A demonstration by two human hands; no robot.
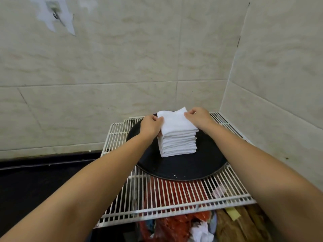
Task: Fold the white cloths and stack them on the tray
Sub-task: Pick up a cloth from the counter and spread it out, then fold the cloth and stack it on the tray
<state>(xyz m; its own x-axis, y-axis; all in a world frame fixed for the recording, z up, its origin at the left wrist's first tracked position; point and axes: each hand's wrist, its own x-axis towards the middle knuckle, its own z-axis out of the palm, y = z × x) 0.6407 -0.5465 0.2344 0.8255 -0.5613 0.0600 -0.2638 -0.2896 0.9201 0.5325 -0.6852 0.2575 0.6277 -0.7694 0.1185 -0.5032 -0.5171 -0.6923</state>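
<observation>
On the black round tray, which I take as my landmark, stands a neat stack of folded white cloths, set toward the tray's far half. My left hand grips the left edge of the top cloth, fingers curled over it and thumb against the stack's side. My right hand pinches the same cloth at its far right corner, fingers bent onto the fabric. That top cloth lies between my two hands, its far corners lifted a little off the stack below. Under the tray is a white wire rack pushed into a corner of the tiled wall. Below the rack, nearer me than the tray, lie red and brown bundles.
</observation>
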